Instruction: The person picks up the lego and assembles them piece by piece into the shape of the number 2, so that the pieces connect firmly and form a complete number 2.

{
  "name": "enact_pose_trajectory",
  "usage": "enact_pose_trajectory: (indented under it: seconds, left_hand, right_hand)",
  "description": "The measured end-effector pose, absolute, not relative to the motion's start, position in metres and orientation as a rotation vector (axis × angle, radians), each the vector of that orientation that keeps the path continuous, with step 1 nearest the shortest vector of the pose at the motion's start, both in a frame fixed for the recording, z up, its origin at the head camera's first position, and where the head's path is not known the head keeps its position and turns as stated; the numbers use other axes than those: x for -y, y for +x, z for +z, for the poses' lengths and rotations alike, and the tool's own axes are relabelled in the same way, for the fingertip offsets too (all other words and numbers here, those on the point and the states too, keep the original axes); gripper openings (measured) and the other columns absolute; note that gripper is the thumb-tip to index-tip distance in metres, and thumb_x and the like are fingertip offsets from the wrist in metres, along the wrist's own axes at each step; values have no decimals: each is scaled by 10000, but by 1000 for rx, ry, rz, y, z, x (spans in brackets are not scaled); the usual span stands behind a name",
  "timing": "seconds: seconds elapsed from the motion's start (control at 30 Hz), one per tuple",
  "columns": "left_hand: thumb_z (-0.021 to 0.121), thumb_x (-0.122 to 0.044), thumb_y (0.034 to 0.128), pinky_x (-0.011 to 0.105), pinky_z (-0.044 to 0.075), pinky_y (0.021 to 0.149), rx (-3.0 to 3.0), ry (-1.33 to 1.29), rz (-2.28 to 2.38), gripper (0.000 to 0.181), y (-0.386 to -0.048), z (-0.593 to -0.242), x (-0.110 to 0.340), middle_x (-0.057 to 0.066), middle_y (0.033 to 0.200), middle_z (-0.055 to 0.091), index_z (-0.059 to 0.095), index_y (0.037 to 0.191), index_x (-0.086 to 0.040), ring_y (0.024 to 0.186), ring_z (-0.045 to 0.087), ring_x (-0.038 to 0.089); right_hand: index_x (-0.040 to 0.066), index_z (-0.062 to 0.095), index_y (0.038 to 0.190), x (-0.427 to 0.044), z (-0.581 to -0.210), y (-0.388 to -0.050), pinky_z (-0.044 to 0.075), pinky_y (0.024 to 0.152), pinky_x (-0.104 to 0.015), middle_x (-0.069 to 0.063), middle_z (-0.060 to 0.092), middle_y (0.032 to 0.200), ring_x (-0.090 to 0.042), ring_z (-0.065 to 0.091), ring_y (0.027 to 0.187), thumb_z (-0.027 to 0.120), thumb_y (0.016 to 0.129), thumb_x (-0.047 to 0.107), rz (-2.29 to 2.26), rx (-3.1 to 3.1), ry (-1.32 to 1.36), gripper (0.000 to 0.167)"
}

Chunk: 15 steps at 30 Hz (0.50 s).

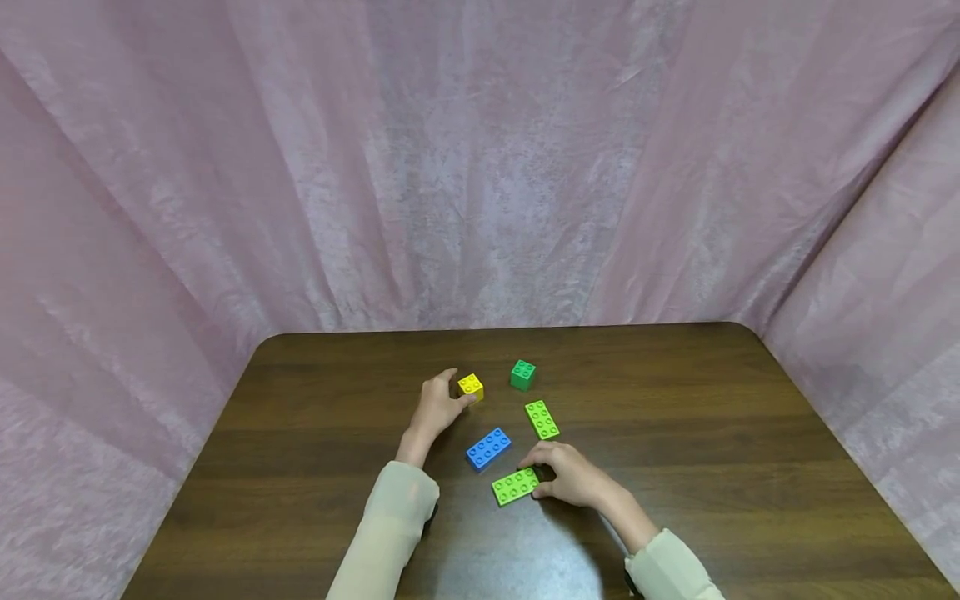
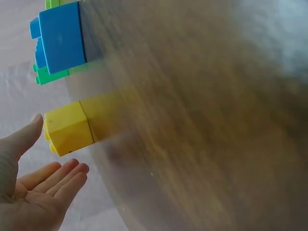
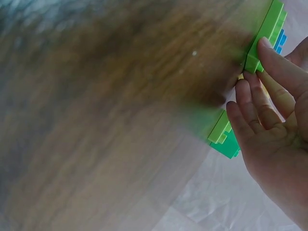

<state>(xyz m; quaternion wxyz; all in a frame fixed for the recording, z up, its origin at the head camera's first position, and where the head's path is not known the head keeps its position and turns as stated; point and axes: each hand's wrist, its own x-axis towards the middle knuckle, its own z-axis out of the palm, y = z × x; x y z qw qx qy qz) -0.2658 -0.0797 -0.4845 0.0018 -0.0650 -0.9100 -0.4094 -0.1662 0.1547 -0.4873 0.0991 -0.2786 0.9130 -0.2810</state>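
Left hand (image 1: 435, 406) loose, right hand (image 1: 573, 477) uncertain

The left hand's thumb and fingers flank a yellow block (image 1: 471, 387), ungripping. Rightward on the table (image 1: 315, 417): a blue block (image 1: 488, 450), then the near lime block (image 1: 514, 487), its end at the right hand's fingertips; whether pinched, I cannot tell.

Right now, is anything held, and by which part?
The left hand, by the yellow brick, holds nothing. The right hand is at the right end of the nearest lime brick; whether it grips is unclear.
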Motion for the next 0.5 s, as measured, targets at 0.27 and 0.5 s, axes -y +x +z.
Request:
enact_pose_trajectory:
  seconds: [0.27, 0.5]
  left_hand:
    - [752, -153, 852, 482, 511, 978, 2905, -216, -1285, 599, -270, -487, 78, 292, 1276, 608, 510, 1339, 97, 1173, 607, 390]
    - [747, -160, 858, 485, 507, 980, 2957, -240, -1267, 591, -273, -490, 77, 280, 1297, 596, 514, 1340, 90, 1172, 602, 382]
  right_hand:
    - [51, 703, 1091, -156, -488, -167, 512, 938, -424, -59, 691, 1078, -275, 629, 1062, 790, 785, 110, -854, -2691, -787, 324]
    - [65, 707, 1029, -157, -490, -167, 511, 850, -332, -36, 691, 1013, -220, 622, 964, 826, 751, 165, -877, -2695, -785, 319]
